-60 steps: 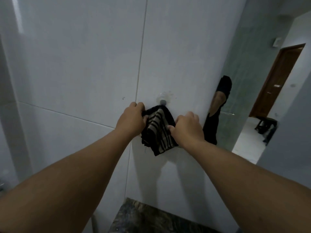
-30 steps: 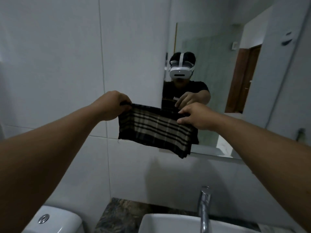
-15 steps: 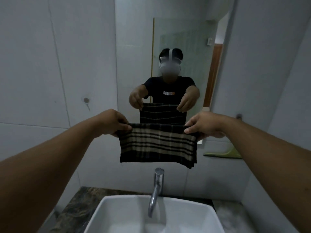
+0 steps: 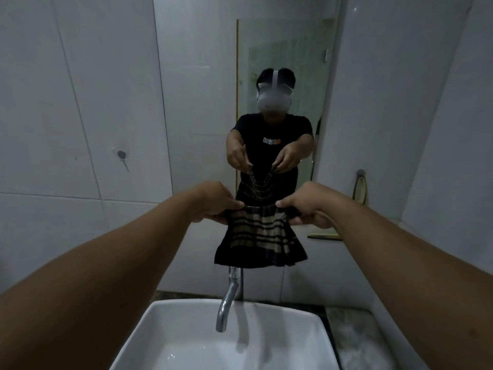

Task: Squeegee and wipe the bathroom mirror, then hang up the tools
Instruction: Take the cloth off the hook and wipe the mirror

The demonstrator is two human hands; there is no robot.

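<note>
Both hands pinch the top edge of a dark striped cloth (image 4: 260,236): the left hand (image 4: 213,202) closes thumb against fingers on its left corner, and the right hand (image 4: 306,206) does the same on the right corner. The two grips sit close together, so the top edge bunches between them and the rest of the cloth fans out wider as it hangs. Its lower hem hangs just above the top of a chrome faucet (image 4: 229,297), which curves down over a white basin (image 4: 186,343). The basin sits on a dark mottled stone counter (image 4: 354,340). Straight ahead, the mirror (image 4: 202,89) on the wall shows the person's reflection, wearing a headset and a black shirt and holding the cloth the same way. On the white tiled wall (image 4: 53,102) to the left, a small round hook (image 4: 121,154) sticks out with nothing on it. To the right of the mirror hangs a yellow-green squeegee (image 4: 358,190), its blade partly hidden behind the right forearm.
</note>
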